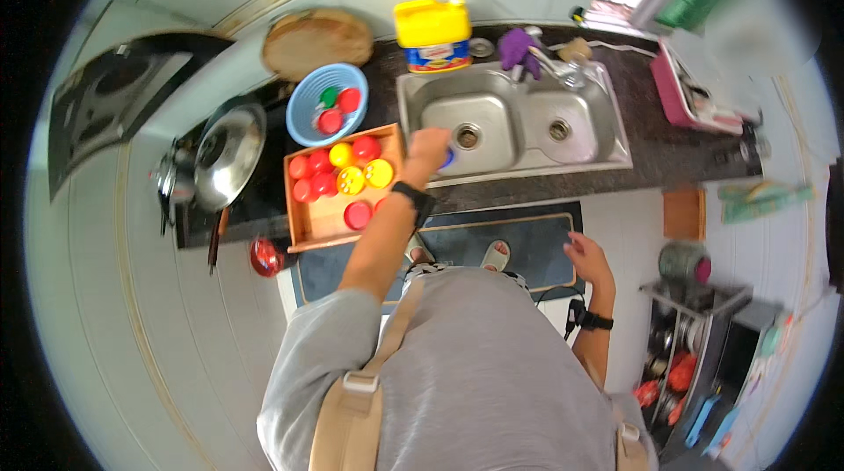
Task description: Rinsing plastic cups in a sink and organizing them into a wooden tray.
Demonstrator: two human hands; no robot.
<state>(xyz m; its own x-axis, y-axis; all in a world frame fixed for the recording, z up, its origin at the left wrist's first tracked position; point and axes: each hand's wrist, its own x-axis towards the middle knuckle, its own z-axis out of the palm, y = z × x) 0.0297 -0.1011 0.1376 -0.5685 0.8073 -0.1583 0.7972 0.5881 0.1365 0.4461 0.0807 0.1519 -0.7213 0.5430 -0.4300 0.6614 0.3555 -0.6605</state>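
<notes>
My left hand (pixel 428 151) reaches over the front left rim of the double steel sink (pixel 514 170), its fingers closed. A small blue object (pixel 447 157) shows at its right side; most of it is hidden, so its kind is unclear. Under and beside my left forearm lies a wooden tray (pixel 299 223) with several red and yellow round pieces, such as a yellow one (pixel 379 174) with a face-like pattern and a red one (pixel 358 215). My right hand (pixel 587 257) hangs low at my right, away from the counter, fingers loosely apart and holding nothing.
Behind the tray stands a light blue basket (pixel 300 110) with red and green pieces. A yellow jug (pixel 432 22) and purple cloth (pixel 519 52) are behind the sink. A wok (pixel 230 159) sits left; a pink bin (pixel 672 91) stands right. A dark mat (pixel 536 238) lies underfoot.
</notes>
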